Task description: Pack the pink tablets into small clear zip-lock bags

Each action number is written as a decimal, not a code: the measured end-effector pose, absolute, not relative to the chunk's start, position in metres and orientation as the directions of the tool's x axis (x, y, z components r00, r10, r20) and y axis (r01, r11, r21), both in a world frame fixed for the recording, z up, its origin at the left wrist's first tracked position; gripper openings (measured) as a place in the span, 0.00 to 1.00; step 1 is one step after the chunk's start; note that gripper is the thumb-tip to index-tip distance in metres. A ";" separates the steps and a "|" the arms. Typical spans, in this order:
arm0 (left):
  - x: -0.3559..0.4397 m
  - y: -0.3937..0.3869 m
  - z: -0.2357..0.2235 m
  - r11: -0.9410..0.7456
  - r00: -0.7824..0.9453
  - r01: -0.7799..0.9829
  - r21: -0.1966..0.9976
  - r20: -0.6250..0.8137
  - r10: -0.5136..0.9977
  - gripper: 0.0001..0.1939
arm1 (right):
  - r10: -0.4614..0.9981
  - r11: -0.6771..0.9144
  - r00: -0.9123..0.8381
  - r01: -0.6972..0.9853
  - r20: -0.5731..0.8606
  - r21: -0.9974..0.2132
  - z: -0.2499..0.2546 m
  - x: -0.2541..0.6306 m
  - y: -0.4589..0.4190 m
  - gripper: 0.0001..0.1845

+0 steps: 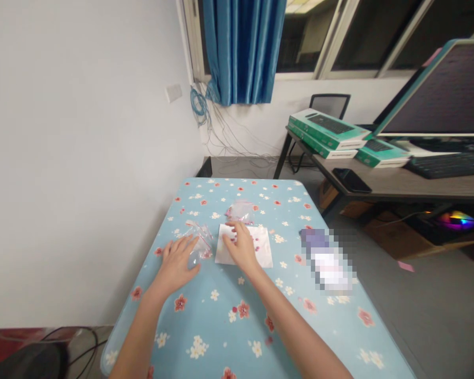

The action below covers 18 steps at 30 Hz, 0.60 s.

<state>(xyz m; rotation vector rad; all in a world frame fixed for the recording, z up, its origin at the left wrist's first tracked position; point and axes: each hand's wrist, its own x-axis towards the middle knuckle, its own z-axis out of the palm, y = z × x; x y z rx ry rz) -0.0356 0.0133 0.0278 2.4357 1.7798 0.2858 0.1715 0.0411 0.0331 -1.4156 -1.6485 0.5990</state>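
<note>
The person's left hand point(176, 265) is lying wide open, fingers spread, with its fingertips pressing on a clear plastic zip bag point(200, 243) with pinkish contents, at about 10 o'clock from the centre of the table. The right hand point(240, 246) is arching in a narrower shape, its fingertips pressing on a white paper sheet point(263, 252). Whether those fingertips are pinching anything, I cannot tell.

A second clear plastic zip bag point(240, 211) is sitting at 12 o'clock, just beyond the sheet's far edge and near the right hand. All of this is resting on a light-blue tablecloth point(221, 321) printed with white and red flowers. At 3 o'clock from the hands, a pixelated object point(326, 260) is lying on the cloth, too blurred to name.

Farther off at 1 o'clock, a wooden-topped desk point(395, 184) is holding stacked green-and-white keyboard boxes point(327, 129), a black smartphone point(351, 180), a black keyboard point(446, 165) and a large teal-framed monitor point(434, 89). At 12 o'clock, a glossy blue curtain point(243, 50) is hanging over a window, above tangled blue and grey cables point(199, 108).
</note>
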 end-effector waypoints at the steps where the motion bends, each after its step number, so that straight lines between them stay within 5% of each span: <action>1: -0.037 0.015 0.027 -0.314 0.305 0.929 0.197 0.072 0.949 0.33 | 0.945 0.247 0.029 0.584 0.324 -0.773 0.034 0.180 0.050 0.16; 9: -0.045 0.033 0.033 -0.267 0.261 0.952 0.152 0.053 0.964 0.35 | 0.936 0.197 0.045 0.752 0.348 -0.629 0.027 0.221 0.085 0.14; 13: -0.037 0.033 0.054 -0.323 0.323 0.906 0.273 0.046 0.945 0.40 | 0.934 0.167 0.054 0.809 0.353 -0.564 0.026 0.226 0.093 0.16; 18: 0.015 0.067 0.067 -0.360 0.277 0.832 0.423 0.246 0.929 0.25 | 0.930 0.109 0.091 0.857 0.356 -0.504 0.032 0.225 0.114 0.15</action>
